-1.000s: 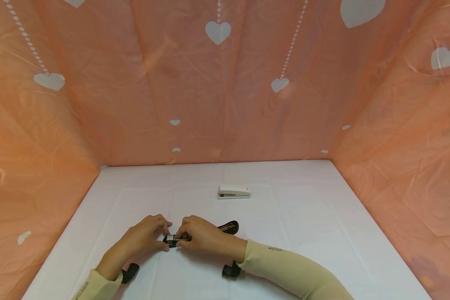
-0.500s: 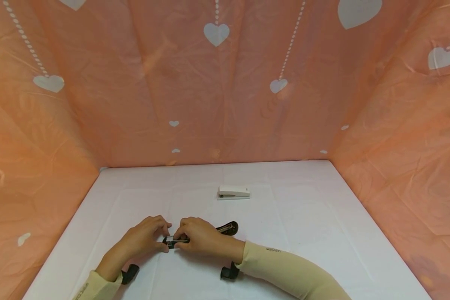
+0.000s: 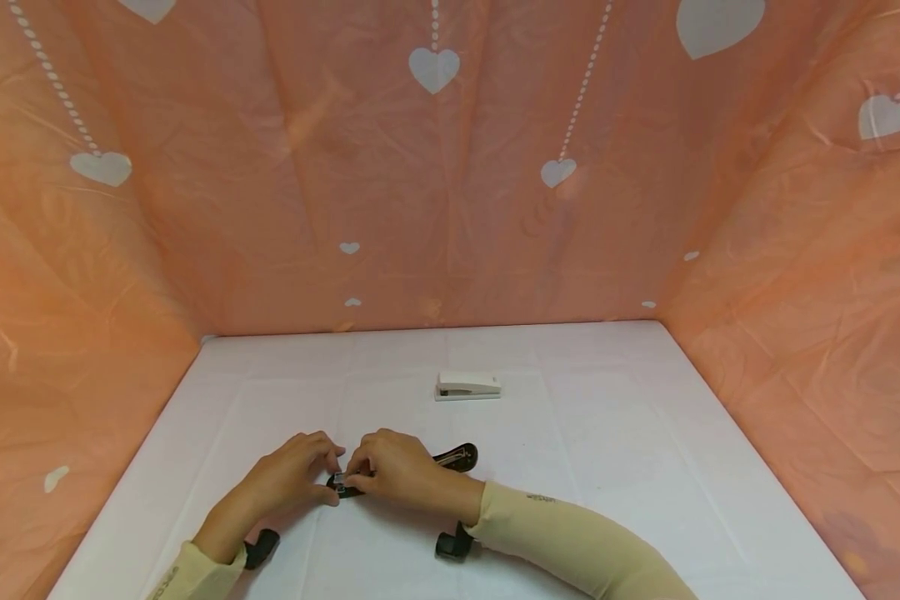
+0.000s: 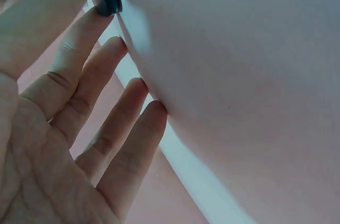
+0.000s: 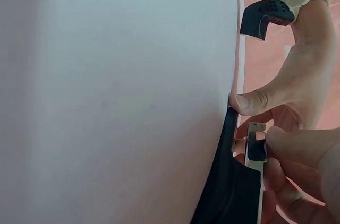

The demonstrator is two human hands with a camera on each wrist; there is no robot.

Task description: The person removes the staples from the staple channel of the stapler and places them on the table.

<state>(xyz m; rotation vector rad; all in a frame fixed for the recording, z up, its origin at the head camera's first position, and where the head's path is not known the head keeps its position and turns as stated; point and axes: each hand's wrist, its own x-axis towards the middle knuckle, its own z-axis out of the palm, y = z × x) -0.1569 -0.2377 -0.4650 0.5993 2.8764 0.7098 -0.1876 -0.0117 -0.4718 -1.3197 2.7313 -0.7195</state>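
A black stapler (image 3: 459, 457) lies near the front of the table, swung apart, with its metal channel (image 5: 255, 166) showing in the right wrist view. My left hand (image 3: 288, 473) holds its left end between thumb and fingers. The other left fingers spread down to the tabletop in the left wrist view. My right hand (image 3: 399, 471) reaches over the middle of the stapler and covers it in the head view. Its thumb and fingers pinch at a small black piece (image 5: 257, 148) on the channel, close to the left thumb.
Behind the hands, a white stapler (image 3: 468, 386) sits on the white-covered table (image 3: 592, 433). Orange sheeting (image 3: 495, 208) with white hearts encloses the back and sides. A black wrist device (image 3: 453, 545) hangs below the right wrist, another (image 3: 262, 548) by the left.
My right hand has shifted slightly left along the black stapler, and its fingertips now cover more of the metal channel. The left hand keeps its place.
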